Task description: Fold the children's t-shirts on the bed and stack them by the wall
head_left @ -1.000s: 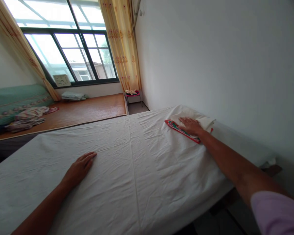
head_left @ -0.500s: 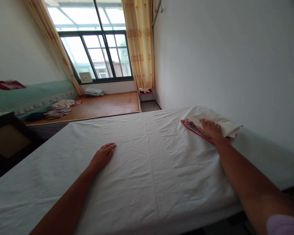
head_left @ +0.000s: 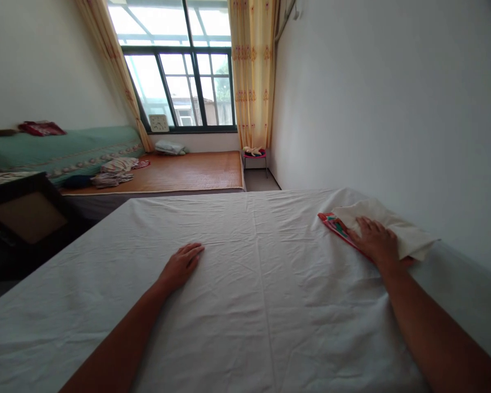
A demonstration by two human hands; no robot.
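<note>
A white, finely creased bed sheet covers the mattress, with one straight fold line running down its middle. Near the right edge by the wall lies a flat folded cream cloth with a red-and-green patterned border. The right hand rests palm-down on that cloth, fingers spread and flat, gripping nothing. The left hand lies flat and open on the bare sheet near the centre. Between the hands, smooth sheet stretches unobstructed.
</note>
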